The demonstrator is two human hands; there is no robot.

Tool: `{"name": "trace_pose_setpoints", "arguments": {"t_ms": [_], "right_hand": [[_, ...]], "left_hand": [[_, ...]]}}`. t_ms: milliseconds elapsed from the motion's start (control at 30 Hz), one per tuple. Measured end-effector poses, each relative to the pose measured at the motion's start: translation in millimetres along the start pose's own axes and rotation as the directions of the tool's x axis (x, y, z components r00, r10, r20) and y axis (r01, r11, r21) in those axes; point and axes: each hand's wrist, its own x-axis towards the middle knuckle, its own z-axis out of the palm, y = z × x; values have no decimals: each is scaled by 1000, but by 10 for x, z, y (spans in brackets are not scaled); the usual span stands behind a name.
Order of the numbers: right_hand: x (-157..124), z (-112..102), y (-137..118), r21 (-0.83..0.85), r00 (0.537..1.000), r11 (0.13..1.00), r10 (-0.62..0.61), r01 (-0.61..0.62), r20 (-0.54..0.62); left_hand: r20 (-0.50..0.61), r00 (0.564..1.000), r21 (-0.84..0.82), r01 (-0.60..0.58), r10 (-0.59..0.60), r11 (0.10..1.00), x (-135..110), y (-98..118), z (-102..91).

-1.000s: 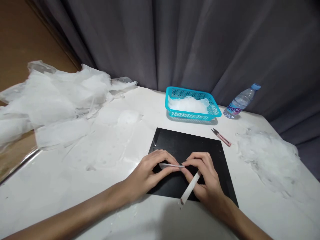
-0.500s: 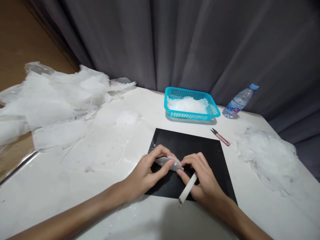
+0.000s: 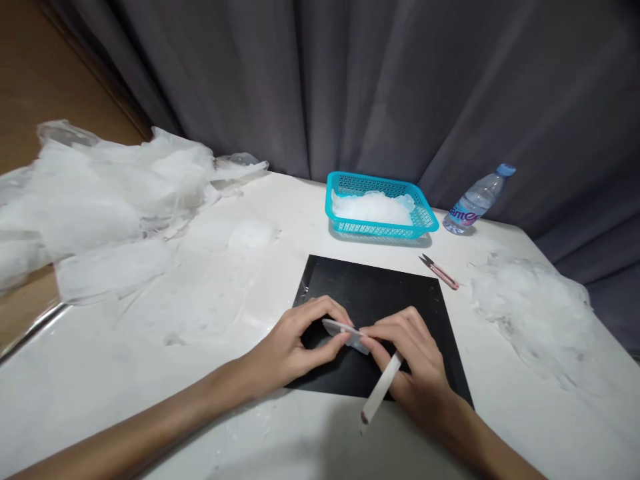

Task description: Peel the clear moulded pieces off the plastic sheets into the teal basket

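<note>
My left hand [image 3: 295, 343] pinches a small flat translucent plastic piece [image 3: 345, 331] over the black mat [image 3: 380, 300]. My right hand [image 3: 415, 367] meets it from the right, fingertips on the piece's right end. The same hand also holds a thin white stick [image 3: 381, 390] whose dark tip points toward me, past the mat's near edge. Both hands hover just above the mat near its front.
A turquoise basket [image 3: 425, 220] of translucent pieces stands behind the mat. Small pink snips [image 3: 440, 272] lie to its right, a water bottle [image 3: 475, 200] farther back. Heaps of white plastic film lie at left [image 3: 100, 200] and right [image 3: 535, 307]. Grey curtain behind.
The plastic piece was turned between my fingers and now sits tilted, slightly lower and to the right. My right hand shifted a little toward me with the stick.
</note>
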Motion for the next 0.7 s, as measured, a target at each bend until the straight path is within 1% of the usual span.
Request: {"name": "trace_pose_setpoints", "arguments": {"t_ms": [133, 200, 300, 367, 433, 567, 700], "right_hand": [[-1, -31, -29, -15, 1000, 1000, -16, 16, 3], [-3, -49, -18, -35, 1000, 999, 0, 1, 27], [2, -57, 30, -84, 995, 996, 9, -1, 98], [3, -40, 69, -100, 992, 994, -24, 36, 124], [-7, -13, 103, -84, 990, 994, -64, 74, 126], [-50, 28, 134, -71, 987, 991, -106, 115, 121], [-65, 12, 111, -98, 983, 980, -168, 174, 69]], "left_hand": [[84, 996, 36, -16, 13, 999, -33, 32, 16], [98, 995, 19, -23, 21, 1000, -53, 35, 17], [82, 997, -27, -11, 13, 1000, -70, 25, 5], [86, 996, -28, -6, 8, 1000, -73, 22, -5], [88, 996, -5, -11, 11, 1000, -73, 30, -8], [50, 999, 66, -16, 13, 998, -51, 53, 11], [29, 999, 129, -26, 23, 991, -12, 46, 21]]}}
